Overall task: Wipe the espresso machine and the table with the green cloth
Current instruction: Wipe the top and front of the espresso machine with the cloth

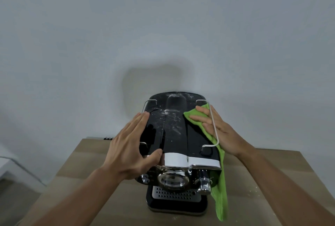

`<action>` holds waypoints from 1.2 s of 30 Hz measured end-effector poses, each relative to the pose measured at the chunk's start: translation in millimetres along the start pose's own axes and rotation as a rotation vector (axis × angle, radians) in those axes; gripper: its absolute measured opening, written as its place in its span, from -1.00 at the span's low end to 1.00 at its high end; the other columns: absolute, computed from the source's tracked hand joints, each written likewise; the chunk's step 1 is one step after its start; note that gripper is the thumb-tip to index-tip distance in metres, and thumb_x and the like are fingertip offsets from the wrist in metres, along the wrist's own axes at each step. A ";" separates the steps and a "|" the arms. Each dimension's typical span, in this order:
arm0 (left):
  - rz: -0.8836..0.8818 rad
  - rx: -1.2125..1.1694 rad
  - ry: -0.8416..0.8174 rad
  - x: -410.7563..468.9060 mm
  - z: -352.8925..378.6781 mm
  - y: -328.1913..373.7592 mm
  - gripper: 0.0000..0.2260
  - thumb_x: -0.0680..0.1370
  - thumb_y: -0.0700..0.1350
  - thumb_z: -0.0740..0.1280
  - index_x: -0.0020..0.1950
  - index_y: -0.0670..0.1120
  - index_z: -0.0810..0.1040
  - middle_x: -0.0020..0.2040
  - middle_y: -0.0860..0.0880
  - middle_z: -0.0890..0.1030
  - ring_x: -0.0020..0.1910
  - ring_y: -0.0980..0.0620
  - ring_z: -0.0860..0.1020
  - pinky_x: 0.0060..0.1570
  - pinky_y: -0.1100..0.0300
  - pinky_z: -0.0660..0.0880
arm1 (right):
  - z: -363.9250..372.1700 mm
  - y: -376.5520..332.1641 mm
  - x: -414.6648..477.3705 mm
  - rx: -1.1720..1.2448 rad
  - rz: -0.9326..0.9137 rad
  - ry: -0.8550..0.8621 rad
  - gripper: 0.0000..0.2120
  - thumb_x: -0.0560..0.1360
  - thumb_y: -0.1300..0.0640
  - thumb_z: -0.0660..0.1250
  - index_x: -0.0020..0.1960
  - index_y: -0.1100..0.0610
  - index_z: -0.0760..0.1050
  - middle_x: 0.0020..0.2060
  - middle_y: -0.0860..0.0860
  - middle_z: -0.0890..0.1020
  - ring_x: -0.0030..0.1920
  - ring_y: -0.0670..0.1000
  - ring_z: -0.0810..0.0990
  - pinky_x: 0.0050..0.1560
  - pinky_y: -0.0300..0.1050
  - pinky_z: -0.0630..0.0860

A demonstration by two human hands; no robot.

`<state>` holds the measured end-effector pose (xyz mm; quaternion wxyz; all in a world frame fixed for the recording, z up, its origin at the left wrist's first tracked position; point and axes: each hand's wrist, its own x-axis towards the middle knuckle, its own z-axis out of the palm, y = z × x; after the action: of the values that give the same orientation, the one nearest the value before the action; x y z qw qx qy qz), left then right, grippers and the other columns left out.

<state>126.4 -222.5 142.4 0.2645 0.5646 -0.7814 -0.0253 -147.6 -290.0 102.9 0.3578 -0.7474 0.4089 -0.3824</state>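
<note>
Wiping of the machine (174,135) top is the step in hand. Right hand (215,131) lies flat, fingers (201,117) spread and pressing the cloth (197,120) onto the black top, with a wire rail (213,126) crossing over the knuckles. From under the palm the cloth trails down the machine's right flank toward the tabletop (90,171). Left hand (134,146) steadies the opposite side, fingers straight and together, thumb near the white front band, gripping nothing. White specks and smears lie just left of the right fingers, along the central ridge. Next, I judge, the cloth should sweep leftward across that patch while the left hand braces. White crumbs also show on the tabletop to the right, so that part seems not yet done.
</note>
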 end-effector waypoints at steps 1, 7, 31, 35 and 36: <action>0.002 -0.003 0.003 0.4 -0.1 -0.3 -0.13 0.29 0.31 0.18 0.54 -0.05 0.14 0.50 0.10 0.18 0.48 0.21 0.06 0.36 0.21 0.17 | 2.8 -2.9 2.1 0.025 0.015 0.052 -0.67 0.54 -0.29 0.10 0.22 -0.34 0.49 0.44 -0.26 0.26 0.52 -0.18 0.06 0.54 0.04 0.00; 0.007 -0.027 0.020 0.0 0.3 -0.4 -0.13 0.29 0.29 0.18 0.53 -0.06 0.16 0.45 0.17 0.12 0.46 0.22 0.06 0.35 0.19 0.18 | 22.8 -7.4 -14.8 0.193 0.167 0.447 -0.73 0.63 0.06 0.18 0.22 -0.13 0.57 0.31 -0.21 0.49 0.35 -0.22 0.40 0.43 -0.02 0.30; 0.014 -0.089 0.019 -0.2 0.0 -2.7 -0.12 0.29 0.31 0.17 0.54 -0.05 0.12 0.45 0.17 0.09 0.47 0.22 0.03 0.36 0.20 0.14 | -5.7 2.2 55.0 0.037 0.295 0.440 -0.91 0.48 0.10 0.42 -0.03 -0.03 0.66 0.19 0.02 0.38 0.10 -0.24 0.44 0.21 -0.24 0.40; 0.015 -0.097 0.020 -1.3 0.7 -2.7 -0.12 0.29 0.31 0.17 0.54 -0.05 0.11 0.46 0.16 0.09 0.47 0.21 0.02 0.36 0.16 0.17 | -8.7 -1.9 57.9 0.021 0.305 0.503 -0.86 0.51 0.09 0.38 -0.11 -0.15 0.66 0.04 -0.06 0.55 -0.04 -0.13 0.57 0.07 -0.25 0.50; 0.015 -0.100 0.019 -1.2 0.7 -2.5 -0.12 0.29 0.31 0.17 0.54 -0.05 0.11 0.48 0.14 0.10 0.47 0.21 0.03 0.36 0.15 0.18 | -11.7 -5.5 61.9 0.080 0.323 0.515 -0.83 0.52 0.13 0.37 -0.12 -0.13 0.66 -0.04 -0.09 0.63 -0.07 -0.10 0.61 0.05 -0.24 0.53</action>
<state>128.5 -222.5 140.5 0.2999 0.5450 -0.7809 -0.0568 -132.8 -345.1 130.1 0.3276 -0.5366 0.5843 -0.5131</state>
